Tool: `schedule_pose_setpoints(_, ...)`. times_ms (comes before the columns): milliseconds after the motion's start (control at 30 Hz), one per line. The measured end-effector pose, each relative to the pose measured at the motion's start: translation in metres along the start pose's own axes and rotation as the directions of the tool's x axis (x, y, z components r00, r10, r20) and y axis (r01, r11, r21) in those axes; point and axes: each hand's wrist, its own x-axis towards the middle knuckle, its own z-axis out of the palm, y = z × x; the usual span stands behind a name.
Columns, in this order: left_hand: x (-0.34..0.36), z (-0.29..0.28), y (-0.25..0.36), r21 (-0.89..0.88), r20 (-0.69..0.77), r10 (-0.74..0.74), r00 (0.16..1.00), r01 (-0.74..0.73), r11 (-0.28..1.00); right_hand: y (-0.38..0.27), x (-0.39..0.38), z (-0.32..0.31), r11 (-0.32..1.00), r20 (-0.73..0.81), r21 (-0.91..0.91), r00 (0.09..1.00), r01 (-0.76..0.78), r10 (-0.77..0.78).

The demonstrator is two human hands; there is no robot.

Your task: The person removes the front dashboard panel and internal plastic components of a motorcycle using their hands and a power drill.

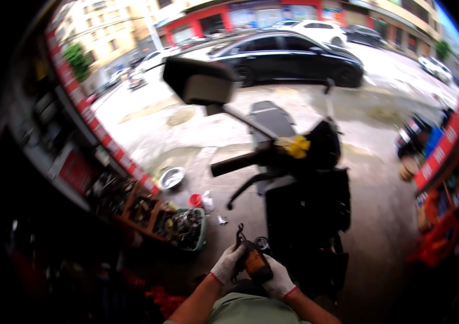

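Both my hands wear white knit gloves with red cuffs and are low in the middle, close to my body. Between them is a black-and-orange tool (255,262), tilted, with a dark hook-like piece at its upper end; it looks like a power tool, but its exact kind is unclear. My left hand (228,264) is closed around its left side. My right hand (278,277) grips its lower right end, with the fingers partly hidden behind it. Just beyond the tool is a small round part with a pale rim (262,243). The dark scooter (305,216) stands directly ahead.
The scooter's handlebar grip (235,163), brake lever (245,190) and mirror (199,81) reach left. Bins of metal parts (181,229), a red cup (195,201) and a metal basin (172,178) line the left. Red items (437,240) are at right. A black car (294,56) is outside.
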Motion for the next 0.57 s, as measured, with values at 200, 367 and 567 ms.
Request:
schedule_pose_setpoints(200,-0.043,-0.066,0.002,0.125,-0.216,-0.028,0.976,0.056,0.991,0.032,0.035,0.065,0.994,0.264,-0.098,0.964,0.041,-0.014)
schedule_pose_setpoints(367,-0.026,-0.135,-0.029,-0.122,-0.264,-0.142,0.954,0.113,0.986,0.056,0.071,0.112,0.948,0.381,-0.292,0.925,0.131,-0.010)
schedule_pose_setpoints(567,0.054,-0.216,-0.061,-0.029,-0.316,-0.002,0.949,-0.008,1.000,0.100,0.142,0.152,0.883,0.532,-0.469,0.796,-0.008,0.290)
